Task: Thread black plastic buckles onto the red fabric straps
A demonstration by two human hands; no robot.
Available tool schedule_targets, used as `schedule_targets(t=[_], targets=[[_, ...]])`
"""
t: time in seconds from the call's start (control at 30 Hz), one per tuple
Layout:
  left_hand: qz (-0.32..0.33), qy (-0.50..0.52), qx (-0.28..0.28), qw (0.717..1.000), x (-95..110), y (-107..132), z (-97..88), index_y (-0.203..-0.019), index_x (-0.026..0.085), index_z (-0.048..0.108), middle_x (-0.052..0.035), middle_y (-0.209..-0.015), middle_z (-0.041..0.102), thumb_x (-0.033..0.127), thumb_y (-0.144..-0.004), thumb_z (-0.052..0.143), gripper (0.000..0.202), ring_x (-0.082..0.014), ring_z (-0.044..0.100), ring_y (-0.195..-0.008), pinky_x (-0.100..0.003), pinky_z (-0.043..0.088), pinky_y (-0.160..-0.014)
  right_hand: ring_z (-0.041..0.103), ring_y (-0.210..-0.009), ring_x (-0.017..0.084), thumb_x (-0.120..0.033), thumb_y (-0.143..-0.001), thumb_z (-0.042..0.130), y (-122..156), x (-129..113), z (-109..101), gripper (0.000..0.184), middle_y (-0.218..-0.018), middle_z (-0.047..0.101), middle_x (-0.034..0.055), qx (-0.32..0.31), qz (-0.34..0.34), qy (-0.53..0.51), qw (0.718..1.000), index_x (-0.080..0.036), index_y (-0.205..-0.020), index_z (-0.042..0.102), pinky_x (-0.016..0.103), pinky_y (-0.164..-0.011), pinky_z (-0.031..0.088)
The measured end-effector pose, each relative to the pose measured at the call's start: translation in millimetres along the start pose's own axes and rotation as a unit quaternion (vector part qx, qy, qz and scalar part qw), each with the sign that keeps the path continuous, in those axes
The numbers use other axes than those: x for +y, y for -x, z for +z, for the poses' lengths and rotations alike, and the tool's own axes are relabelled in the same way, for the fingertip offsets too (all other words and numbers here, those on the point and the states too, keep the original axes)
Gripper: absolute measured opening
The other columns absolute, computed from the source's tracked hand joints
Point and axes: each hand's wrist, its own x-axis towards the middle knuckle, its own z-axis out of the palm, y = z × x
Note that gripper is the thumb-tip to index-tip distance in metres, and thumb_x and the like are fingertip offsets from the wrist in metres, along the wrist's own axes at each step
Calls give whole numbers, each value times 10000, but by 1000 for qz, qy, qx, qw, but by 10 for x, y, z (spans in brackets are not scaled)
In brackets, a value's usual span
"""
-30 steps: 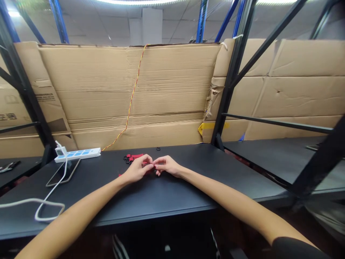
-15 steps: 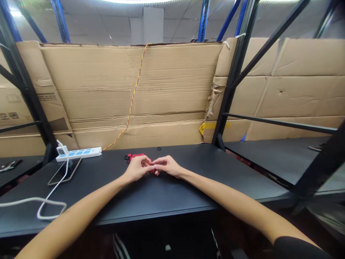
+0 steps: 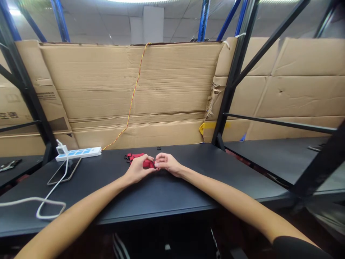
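My left hand (image 3: 138, 168) and my right hand (image 3: 167, 163) meet over the middle of the black table (image 3: 151, 196). Both pinch a small red strap piece (image 3: 148, 163) between their fingertips; the fingers of each hand are curled closed on it. Just behind my left hand lie more red straps with black rings (image 3: 132, 157) flat on the table. What part of the strap my right fingers grip is hidden by the fingers.
A white power strip (image 3: 78, 153) lies at the back left with a white cable (image 3: 44, 201) looping toward the front edge. A phone (image 3: 63, 172) lies beside it. Cardboard sheets (image 3: 161, 93) wall the back; black frame posts (image 3: 229, 90) stand right. A small black ring (image 3: 158, 148) lies by the cardboard.
The red strap piece now shows more between my hands, and both hands have shifted slightly away from me. Nothing else on the table moved.
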Motion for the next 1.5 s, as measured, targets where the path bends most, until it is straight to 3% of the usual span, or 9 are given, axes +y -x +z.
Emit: schedule_targets(t=[0.2, 0.37, 0.6, 0.73, 1.0, 1.17, 1.23, 1.37, 1.5], targets=[[-2, -25, 13, 1000, 42, 11, -23, -889, 179, 593, -45, -933, 685, 260, -731, 673, 195, -184, 640, -855, -324, 477, -846, 590, -565, 113, -242, -565, 825, 23, -54, 27, 383, -656, 649, -12, 17, -8, -13, 1000, -176, -817, 544, 247, -583, 454], [5, -20, 7, 1000, 37, 5, -18, -908, 177, 571, -42, -912, 670, 317, -708, 707, 280, -174, 624, -828, -317, 494, -809, 592, -572, 126, -268, -538, 840, 29, -66, 45, 408, -636, 636, -19, 30, 5, -19, 999, -185, -784, 526, 253, -581, 442], [-2, -1, 21, 1000, -61, -2, -2, -908, 168, 551, -31, -843, 654, 284, -730, 674, 246, -147, 614, -734, -279, 503, -729, 555, -560, 101, -279, -519, 850, -11, -58, -63, 413, -656, 614, -34, 67, -28, -4, 997, -184, -744, 517, 242, -567, 437], [11, -7, 11, 1000, -96, -11, -23, -995, 167, 607, -56, -944, 672, 335, -751, 685, 306, -174, 629, -843, -297, 486, -814, 551, -547, 95, -293, -537, 846, 0, -64, -79, 409, -653, 614, -34, 52, -21, 4, 998, -181, -761, 522, 234, -557, 426], [-30, -19, 21, 999, -146, -17, 10, -972, 178, 678, -42, -889, 705, 395, -672, 760, 380, -194, 638, -808, -290, 478, -794, 557, -555, 94, -254, -575, 818, -5, -39, -81, 370, -673, 633, -15, 28, 10, 17, 999, -173, -773, 515, 232, -562, 440], [-32, -89, -11, 995, -163, -8, 1, -959, 194, 701, -53, -879, 695, 391, -826, 589, 263, -188, 614, -771, -286, 462, -748, 498, -482, 81, -187, -610, 715, -89, -38, -307, 267, -624, 582, -39, 78, 40, 100, 991, -178, -807, 535, 227, -510, 422], [-34, -144, -38, 988, -181, 7, -2, -901, 193, 713, -56, -838, 674, 333, -857, 533, 233, -181, 596, -745, -278, 454, -718, 482, -459, 88, -175, -653, 632, -109, -67, -467, 209, -582, 551, -49, 111, 58, 207, 970, -178, -841, 541, 231, -497, 416], [-14, -198, -102, 975, -206, 44, 36, -860, 191, 725, -63, -846, 621, 290, -881, 490, 256, -170, 577, -758, -268, 451, -734, 538, -563, 125, -172, -690, 588, -125, -124, -721, 172, -607, 582, -19, 135, 53, 440, 886, -166, -861, 590, 241, -574, 427], [9, -182, -120, 976, -190, 58, 100, -949, 187, 725, -70, -863, 601, 290, -913, 457, 289, -170, 577, -806, -257, 450, -762, 604, -929, 216, -374, -838, 530, -217, -98, -705, 323, -1034, 660, 109, 104, 0, 632, 768, -159, -1062, 623, 310, -820, 441]])
